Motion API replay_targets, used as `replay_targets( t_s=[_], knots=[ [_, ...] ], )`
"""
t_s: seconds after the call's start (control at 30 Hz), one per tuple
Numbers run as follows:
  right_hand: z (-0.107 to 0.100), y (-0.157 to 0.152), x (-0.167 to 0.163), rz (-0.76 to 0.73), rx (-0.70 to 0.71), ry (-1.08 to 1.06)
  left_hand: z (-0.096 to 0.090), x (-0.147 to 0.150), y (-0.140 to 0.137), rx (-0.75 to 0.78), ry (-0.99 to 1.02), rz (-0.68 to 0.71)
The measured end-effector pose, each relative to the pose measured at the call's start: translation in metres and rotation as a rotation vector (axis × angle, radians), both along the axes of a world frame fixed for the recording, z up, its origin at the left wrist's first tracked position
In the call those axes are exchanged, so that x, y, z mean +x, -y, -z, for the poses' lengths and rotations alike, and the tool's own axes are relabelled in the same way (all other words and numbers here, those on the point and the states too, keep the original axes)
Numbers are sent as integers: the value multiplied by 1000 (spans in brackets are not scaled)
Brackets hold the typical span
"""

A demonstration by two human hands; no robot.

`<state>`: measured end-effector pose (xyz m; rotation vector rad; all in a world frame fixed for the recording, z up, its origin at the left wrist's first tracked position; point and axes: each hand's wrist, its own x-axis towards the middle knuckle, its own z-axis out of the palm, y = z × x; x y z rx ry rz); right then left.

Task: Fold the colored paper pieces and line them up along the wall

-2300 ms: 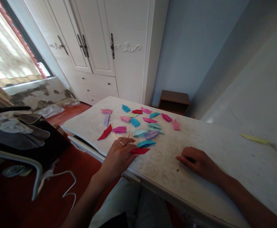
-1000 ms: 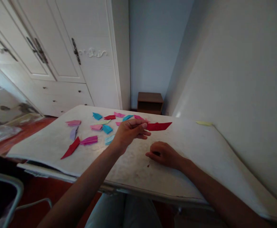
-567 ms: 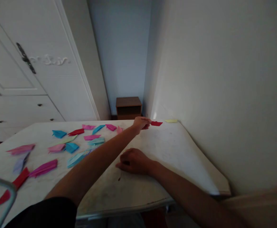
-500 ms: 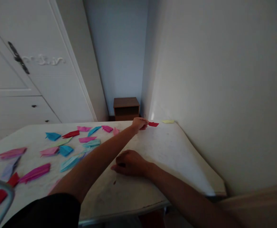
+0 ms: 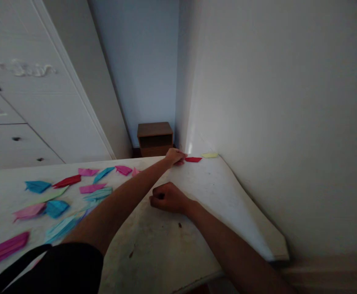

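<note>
At the table's far edge, my left hand (image 5: pixel 176 157) is closed at the left end of a red folded paper piece (image 5: pixel 193 159), which lies low on the tabletop. Just to the right of that piece is a pale yellow folded paper (image 5: pixel 210 155), at the table's far right corner. My right hand (image 5: pixel 169 199) rests nearer to me on the table, fingers curled in toward the thumb, with nothing visible in it. My left forearm crosses in front of several folded papers, among them a light blue one (image 5: pixel 62 228) and a magenta one (image 5: pixel 123 170).
The white table (image 5: pixel 154 253) has dark marks and butts against a pale wall (image 5: pixel 273 122) on the right. Several coloured papers, such as a dark red one (image 5: pixel 67 181), are spread over its left side. Beyond stand a brown nightstand (image 5: pixel 155 129) and a white wardrobe (image 5: pixel 43 110).
The view has swung right. The red paper piece now lies nearer the yellow one, my left hand still at its end. My right hand has moved slightly away from me and remains curled.
</note>
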<state>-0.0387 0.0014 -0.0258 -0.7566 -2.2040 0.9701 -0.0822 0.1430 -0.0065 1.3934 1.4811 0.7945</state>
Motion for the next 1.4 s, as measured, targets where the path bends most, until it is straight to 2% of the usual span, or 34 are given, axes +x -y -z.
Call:
replay_targets(
  t_s=[0.1,0.17,0.27,0.33,0.43,0.63,1.07,1.27,1.4],
  knots=[
    [2,-3,1,22,-91,-86,4,-4,1,87,-53,8],
    [2,-3,1,43,-139,-128,8,-6,4,201,-108,43],
    [2,-4,0,85,-169,-165,14,-5,7,446,-316,149],
    [2,-5,0,110,-171,-173,19,-2,8,541,-458,190],
    [2,-6,0,130,-174,-179,23,2,5,547,-524,184],
    [0,-5,1,157,-152,-181,22,6,-6,578,-526,210],
    [-1,-7,3,196,-243,-240,26,9,-12,574,-509,204],
    [-5,-6,3,213,-244,-209,26,3,-5,592,-320,151],
    [-7,-8,4,258,-241,-220,26,-3,4,531,-144,76]
  ],
)
